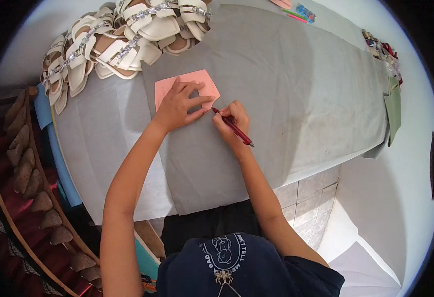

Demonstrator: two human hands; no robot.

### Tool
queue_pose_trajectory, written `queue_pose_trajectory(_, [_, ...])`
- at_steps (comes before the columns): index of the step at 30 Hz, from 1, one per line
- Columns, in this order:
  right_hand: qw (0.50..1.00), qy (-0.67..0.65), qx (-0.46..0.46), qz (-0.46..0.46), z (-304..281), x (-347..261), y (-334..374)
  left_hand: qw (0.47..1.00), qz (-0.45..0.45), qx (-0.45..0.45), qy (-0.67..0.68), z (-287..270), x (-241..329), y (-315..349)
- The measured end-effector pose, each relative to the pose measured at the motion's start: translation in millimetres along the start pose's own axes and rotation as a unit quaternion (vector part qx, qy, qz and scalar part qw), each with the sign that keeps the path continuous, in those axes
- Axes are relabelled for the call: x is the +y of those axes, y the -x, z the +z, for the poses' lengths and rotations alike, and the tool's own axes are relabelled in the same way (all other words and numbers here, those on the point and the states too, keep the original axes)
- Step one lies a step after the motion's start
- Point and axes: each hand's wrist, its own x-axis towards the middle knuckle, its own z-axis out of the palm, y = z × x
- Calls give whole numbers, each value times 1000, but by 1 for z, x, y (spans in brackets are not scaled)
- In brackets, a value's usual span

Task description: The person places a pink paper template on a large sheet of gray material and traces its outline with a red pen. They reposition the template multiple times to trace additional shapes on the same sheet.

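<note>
A pink cut-out pattern piece [197,77] with angled edges lies flat on the grey sheet material [256,64] that covers the table. My left hand [182,103] presses on it from above, fingers spread, and hides part of its middle and lower edge. Close by on the right, my right hand [233,121] grips a dark red pen [240,132]. The pen's tip meets the grey material beside the pattern's lower right corner, and its back end slants toward me.
White strappy sandals [123,42] with jewelled bands are heaped at the far left. Green and pink pens [296,16] lie at the back edge beside a small blue packet [306,13]. A wooden rack [34,173] holding shoe lasts stands at the left. Green material [393,106] hangs off the right edge.
</note>
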Motion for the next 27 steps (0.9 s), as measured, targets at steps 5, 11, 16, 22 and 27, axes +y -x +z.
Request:
queue_pose_trajectory(5, [1000,-4,-12,8,1,-3,4,1000,4,1,-6,2,-3,2])
queue_pose_trajectory(11, [999,35,2,-10,4,-6,6,1000,7,7,-1,3,-3,1])
queue_pose_trajectory(16, [998,16,44,-28,12,-10,8,1000,-4,2,5,4,-3,2])
queue_pose_trajectory(22, [999,32,37,-17,13,-7,13,1000,2,-1,1,5,-6,3])
queue_pose_trajectory(27, [999,34,30,-25,11,-8,13,1000,-1,-5,2,3,-4,3])
